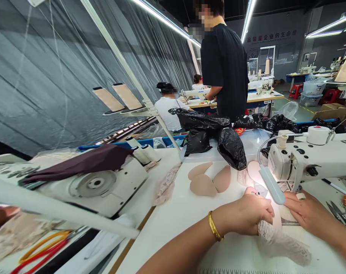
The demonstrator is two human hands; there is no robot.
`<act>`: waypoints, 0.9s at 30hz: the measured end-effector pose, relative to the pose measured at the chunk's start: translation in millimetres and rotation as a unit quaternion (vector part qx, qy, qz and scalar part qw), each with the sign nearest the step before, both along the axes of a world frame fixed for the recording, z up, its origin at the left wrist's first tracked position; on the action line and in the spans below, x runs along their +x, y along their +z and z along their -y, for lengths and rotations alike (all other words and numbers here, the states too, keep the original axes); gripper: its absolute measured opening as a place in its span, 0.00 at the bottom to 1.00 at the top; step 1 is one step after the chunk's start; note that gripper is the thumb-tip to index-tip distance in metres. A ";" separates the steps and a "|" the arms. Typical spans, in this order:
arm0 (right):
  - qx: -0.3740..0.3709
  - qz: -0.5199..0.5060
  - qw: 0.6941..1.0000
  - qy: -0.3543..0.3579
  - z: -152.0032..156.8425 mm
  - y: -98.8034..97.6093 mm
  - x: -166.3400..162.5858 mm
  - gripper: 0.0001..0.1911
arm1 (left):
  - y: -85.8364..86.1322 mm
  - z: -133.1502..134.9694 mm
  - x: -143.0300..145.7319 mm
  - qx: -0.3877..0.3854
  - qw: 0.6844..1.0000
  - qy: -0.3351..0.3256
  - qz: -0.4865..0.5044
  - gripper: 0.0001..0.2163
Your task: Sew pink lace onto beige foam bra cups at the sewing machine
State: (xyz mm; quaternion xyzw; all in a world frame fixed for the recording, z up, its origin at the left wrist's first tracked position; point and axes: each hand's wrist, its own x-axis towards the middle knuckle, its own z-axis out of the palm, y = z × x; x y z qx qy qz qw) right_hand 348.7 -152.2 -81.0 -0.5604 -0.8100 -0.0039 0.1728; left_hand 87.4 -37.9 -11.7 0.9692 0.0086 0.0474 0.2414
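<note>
My left hand (249, 215) is closed around a piece of pale lace fabric (287, 243), its loose end hanging over the tabletop towards me. Beside it, my right hand (308, 209) lies flat with fingers stretched out, pressing on beige cloth under the head of a white sewing machine (293, 156). A small lit lamp (271, 184) on a bendy neck hangs between both hands and hides part of the cloth. Several beige bra-cup pads (203, 185) are spread on the table left of my hands. A strip of floral lace (167, 184) lies farther left.
Scissors (340, 215) lie right of my right hand. Black plastic bags (231, 148) sit behind the pads. A second machine (98, 186) stands left under dark cloth (84, 165), near red-and-yellow-handled shears (44, 249). A person in black (224, 68) stands ahead; another (168, 108) sits.
</note>
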 end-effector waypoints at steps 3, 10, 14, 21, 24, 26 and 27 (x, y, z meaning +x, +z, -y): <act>0.004 -0.005 1.000 -0.001 0.2 -1.4 0.6 0.22 | -2.1 -0.5 -0.1 0.002 1.000 -0.001 0.000 0.05; 0.029 -0.029 0.999 0.010 -1.0 2.3 1.4 0.24 | 2.8 -4.6 0.8 0.016 1.000 0.000 -0.005 0.05; 0.030 -0.023 0.999 0.008 -0.8 3.4 2.2 0.22 | 6.8 -7.5 1.2 0.034 0.999 0.013 -0.011 0.08; 0.035 -0.020 0.999 0.034 3.2 8.5 -1.1 0.21 | 6.6 -12.1 3.6 0.066 0.998 0.018 0.007 0.10; 0.033 -0.029 0.997 0.068 7.0 18.3 -4.9 0.20 | 2.7 -13.7 3.7 0.079 0.997 0.017 0.019 0.11; 0.019 -0.040 0.993 0.107 9.8 26.6 -8.5 0.18 | 0.2 -14.7 3.2 0.093 0.995 0.015 0.014 0.11; 0.010 -0.047 0.991 0.128 11.1 30.5 -10.5 0.17 | -0.7 -15.2 2.9 0.103 0.995 0.011 0.010 0.12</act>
